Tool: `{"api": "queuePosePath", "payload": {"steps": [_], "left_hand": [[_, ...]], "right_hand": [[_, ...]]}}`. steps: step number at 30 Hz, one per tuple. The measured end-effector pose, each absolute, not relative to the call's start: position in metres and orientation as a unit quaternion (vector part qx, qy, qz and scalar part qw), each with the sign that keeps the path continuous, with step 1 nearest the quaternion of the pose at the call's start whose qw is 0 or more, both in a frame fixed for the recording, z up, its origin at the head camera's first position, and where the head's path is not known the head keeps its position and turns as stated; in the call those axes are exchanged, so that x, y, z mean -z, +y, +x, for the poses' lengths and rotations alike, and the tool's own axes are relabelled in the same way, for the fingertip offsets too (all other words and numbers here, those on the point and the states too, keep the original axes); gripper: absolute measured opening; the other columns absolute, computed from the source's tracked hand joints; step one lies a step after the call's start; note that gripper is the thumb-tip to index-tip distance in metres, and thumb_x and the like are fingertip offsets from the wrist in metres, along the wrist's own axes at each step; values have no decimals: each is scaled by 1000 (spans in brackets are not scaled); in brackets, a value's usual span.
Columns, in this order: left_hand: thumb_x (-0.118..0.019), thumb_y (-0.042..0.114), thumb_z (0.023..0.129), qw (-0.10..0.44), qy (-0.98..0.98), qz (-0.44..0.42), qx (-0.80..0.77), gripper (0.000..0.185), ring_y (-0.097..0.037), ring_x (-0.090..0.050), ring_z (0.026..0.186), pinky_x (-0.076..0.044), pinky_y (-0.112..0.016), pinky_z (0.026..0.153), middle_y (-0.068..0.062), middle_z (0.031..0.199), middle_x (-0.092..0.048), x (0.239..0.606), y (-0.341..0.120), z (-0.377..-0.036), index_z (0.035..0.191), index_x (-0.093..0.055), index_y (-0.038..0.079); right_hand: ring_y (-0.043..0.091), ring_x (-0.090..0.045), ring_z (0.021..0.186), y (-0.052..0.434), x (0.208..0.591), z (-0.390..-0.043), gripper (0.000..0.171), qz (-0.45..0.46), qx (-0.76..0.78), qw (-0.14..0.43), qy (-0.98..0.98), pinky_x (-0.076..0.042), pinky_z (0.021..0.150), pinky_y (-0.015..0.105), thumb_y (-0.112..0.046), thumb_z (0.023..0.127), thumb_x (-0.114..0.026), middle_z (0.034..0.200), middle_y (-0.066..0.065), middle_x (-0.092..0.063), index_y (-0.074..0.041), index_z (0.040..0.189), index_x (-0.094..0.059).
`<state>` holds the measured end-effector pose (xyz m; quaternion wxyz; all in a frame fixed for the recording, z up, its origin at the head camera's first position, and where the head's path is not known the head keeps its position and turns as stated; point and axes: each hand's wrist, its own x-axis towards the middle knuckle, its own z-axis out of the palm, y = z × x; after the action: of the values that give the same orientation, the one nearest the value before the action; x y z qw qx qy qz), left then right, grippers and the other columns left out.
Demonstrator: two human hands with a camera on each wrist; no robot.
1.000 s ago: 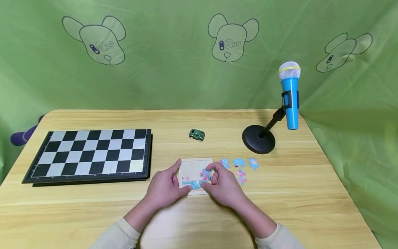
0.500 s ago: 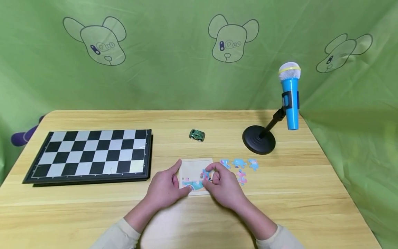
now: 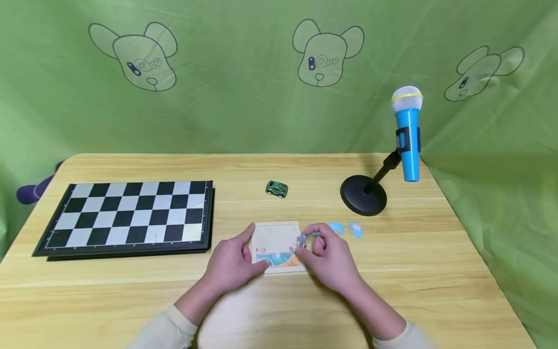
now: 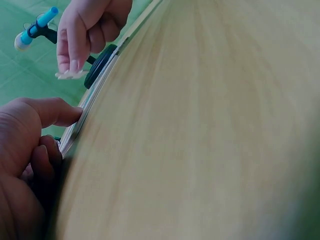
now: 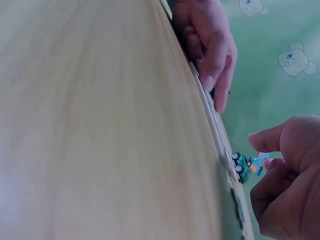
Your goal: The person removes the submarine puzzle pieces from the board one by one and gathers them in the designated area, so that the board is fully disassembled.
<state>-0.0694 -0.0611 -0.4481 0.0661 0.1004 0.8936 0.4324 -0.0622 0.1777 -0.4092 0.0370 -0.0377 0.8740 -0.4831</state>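
Note:
A small wooden jigsaw tray [image 3: 273, 234] lies on the table, with joined pieces [image 3: 281, 260] along its near edge. My left hand [image 3: 231, 266] holds the tray at its left side, thumb on the near corner and index finger by the far one. Between thumb and index finger, my right hand [image 3: 333, 259] pinches a blue-and-pink jigsaw piece [image 5: 258, 162] above the tray's right edge. In the left wrist view that piece [image 4: 70, 75] appears raised over the tray. Beyond the right hand lie loose blue pieces [image 3: 356, 230], one partly covered by the fingers.
A folded chessboard [image 3: 131, 213] lies on the left. Behind the tray stands a green toy car [image 3: 276, 189]. A blue toy microphone [image 3: 409, 140] on a black round-based stand [image 3: 364, 195] occupies the back right. Green printed cloth [image 3: 244, 97] hangs behind the table.
My right hand has lifted the piece from the tray's right part and shifted right, now covering the loose pink piece. The joined row's right end shows. My left hand stays put.

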Motion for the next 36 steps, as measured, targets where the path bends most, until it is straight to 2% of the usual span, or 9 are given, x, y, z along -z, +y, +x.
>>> {"api": "queuePosePath", "payload": {"steps": [4,14,21,31,36], "left_hand": [[-88,32,74,68,892,99,-436,93,-8,-45,47,-37,-29,46,10,57,-50,448,-61,-70,149,-43,0],[-87,31,74,68,894,97,-432,92,-8,-45,48,-36,-29,47,10,57,-49,449,-62,-70,149,-44,-1],[-87,31,74,69,893,97,-434,92,-8,-44,47,-36,-29,46,10,57,-49,449,-62,-70,148,-44,-1],[-87,31,74,67,893,99,-435,92,-8,-44,47,-36,-29,45,10,57,-49,448,-62,-69,148,-44,-1],[-87,31,74,69,893,99,-434,92,-8,-44,46,-36,-29,45,9,57,-49,448,-61,-69,149,-44,-1]], "right_hand": [[10,-35,55,191,407,-60,30,-35,471,18,881,-42,66,29,-8,83,-81,62,-4,-34,-9,107,-63],[11,-36,55,227,396,-56,31,-29,400,-2,916,-42,63,29,-17,84,-83,62,-4,-35,-10,107,-64],[11,-34,54,260,384,-58,34,-24,343,10,939,-33,52,29,-19,85,-82,64,-2,-36,-7,111,-64],[14,-34,56,292,396,-62,36,-18,294,22,955,-32,56,30,-17,82,-84,64,-1,-39,-6,109,-64],[13,-33,54,299,405,-65,33,-25,326,45,944,-31,54,30,-17,83,-83,62,-2,-36,-5,109,-65]]}}
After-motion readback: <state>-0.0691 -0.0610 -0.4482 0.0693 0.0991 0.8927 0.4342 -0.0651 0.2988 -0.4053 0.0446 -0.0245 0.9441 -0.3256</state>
